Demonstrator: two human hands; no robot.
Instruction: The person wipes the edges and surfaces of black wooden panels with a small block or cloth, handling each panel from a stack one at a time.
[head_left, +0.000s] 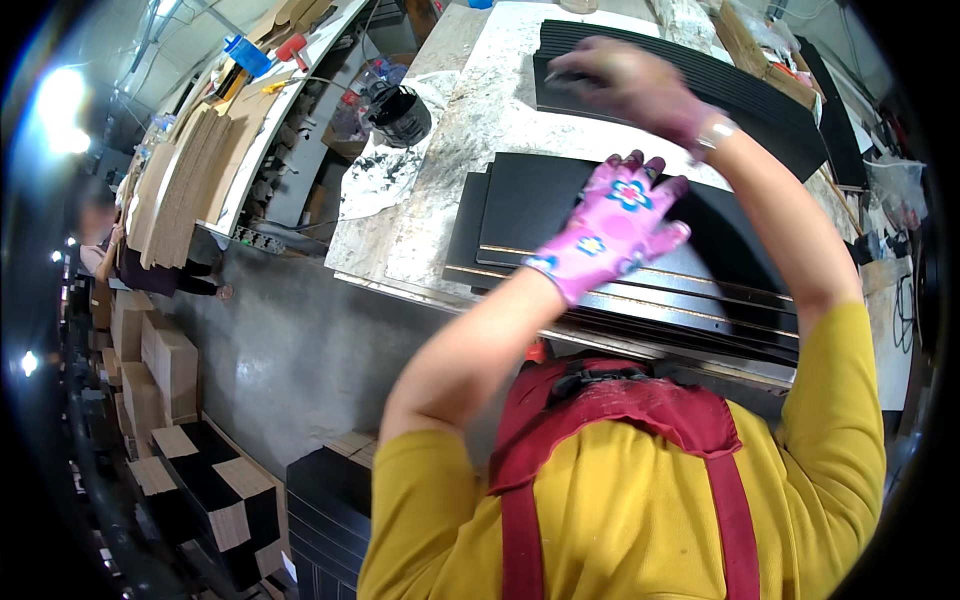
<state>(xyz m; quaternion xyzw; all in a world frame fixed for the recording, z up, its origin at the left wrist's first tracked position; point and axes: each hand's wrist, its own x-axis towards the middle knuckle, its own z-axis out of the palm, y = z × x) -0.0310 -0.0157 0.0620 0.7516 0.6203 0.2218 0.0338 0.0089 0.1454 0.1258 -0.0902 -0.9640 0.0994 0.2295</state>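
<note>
Near the middle of the frame we see the left hand (622, 222), in a pink flowered glove, laid palm down with its fingers spread, apparently resting on the top black panel (532, 196) of a staggered pile at the table's front edge. Toward the upper right, the right hand (640, 85) is blurred over a second stack of black panels (745, 112), its fingers bent; we cannot tell whether it grips anything or touches the stack. We notice a band (716, 134) around that wrist. Left of the panels, we find a black-smeared tub (398, 115) beside a stained white cloth (385, 178) on the worktable (372, 262). In the upper left we make out brown boards (185, 190) standing on edge and a blue bottle (247, 56); near the left edge, another person (107, 255). At lower left, we see cardboard boxes (168, 365) on the floor.
</note>
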